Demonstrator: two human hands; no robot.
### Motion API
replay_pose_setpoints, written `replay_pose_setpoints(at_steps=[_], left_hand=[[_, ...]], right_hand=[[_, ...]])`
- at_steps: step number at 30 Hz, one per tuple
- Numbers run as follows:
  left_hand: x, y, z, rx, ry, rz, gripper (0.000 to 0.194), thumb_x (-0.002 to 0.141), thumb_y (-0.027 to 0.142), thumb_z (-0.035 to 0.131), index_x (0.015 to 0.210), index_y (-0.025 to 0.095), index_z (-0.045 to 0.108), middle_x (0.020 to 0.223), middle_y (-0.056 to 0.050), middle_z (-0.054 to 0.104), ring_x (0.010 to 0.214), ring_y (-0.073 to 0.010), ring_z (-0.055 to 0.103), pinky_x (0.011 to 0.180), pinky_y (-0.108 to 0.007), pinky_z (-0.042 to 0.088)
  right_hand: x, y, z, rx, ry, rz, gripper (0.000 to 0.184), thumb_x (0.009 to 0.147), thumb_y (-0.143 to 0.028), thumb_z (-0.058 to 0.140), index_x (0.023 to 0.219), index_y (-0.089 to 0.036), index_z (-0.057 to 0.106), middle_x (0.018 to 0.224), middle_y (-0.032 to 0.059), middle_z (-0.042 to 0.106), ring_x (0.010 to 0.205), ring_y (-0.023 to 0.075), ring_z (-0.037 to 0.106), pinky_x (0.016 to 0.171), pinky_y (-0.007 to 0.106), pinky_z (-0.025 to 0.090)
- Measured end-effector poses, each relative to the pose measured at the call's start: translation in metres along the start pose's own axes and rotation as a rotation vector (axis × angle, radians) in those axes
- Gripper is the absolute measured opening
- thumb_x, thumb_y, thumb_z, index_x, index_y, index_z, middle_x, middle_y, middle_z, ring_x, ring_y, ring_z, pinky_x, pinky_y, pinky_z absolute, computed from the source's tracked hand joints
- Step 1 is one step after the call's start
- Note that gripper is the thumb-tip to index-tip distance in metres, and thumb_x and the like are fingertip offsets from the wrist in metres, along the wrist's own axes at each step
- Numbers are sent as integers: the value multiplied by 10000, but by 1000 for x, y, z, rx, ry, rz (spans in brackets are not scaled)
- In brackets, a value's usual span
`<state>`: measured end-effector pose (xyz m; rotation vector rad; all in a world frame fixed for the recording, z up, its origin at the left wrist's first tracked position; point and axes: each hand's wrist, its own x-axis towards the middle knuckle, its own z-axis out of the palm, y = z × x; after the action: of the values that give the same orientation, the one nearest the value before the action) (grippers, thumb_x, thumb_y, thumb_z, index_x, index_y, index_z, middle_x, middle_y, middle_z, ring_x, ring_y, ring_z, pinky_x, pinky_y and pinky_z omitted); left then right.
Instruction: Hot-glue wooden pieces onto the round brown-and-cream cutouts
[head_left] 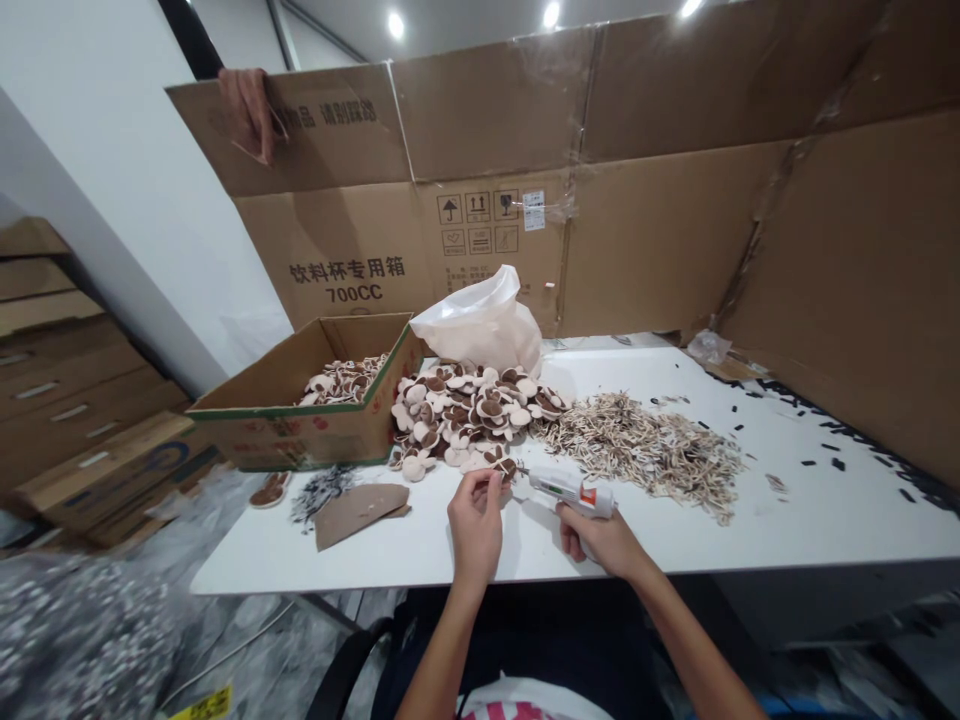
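Left hand point(477, 525), grip nearly closed, pinches brown piece point(508, 467), apparently for steadiness; right hand's point(600, 538) closed grip holds glue gun point(574, 492), nozzle point(526, 471) beside piece.

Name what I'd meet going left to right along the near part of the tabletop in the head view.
Brown-and-white cutout → dark fuzzy clump → torn cardboard piece → left hand → white glue gun. The right hand overlaps the gun, so it is left out.
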<state>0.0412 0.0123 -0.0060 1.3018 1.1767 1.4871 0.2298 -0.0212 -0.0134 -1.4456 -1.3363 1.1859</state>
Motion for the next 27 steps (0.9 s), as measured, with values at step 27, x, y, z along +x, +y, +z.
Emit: replay_pose_setpoints(at_steps=[27], left_hand=[[-1,6,1,48,-143,35,260,950,436,654,973,180,689,939,-80,753,884,-226,745,835,-339,589]], right_hand=[[0,10,-10,293,-103,-199,405,919,-553,631,951,-162,732,632,16,681,468,138,582,489,248,425]])
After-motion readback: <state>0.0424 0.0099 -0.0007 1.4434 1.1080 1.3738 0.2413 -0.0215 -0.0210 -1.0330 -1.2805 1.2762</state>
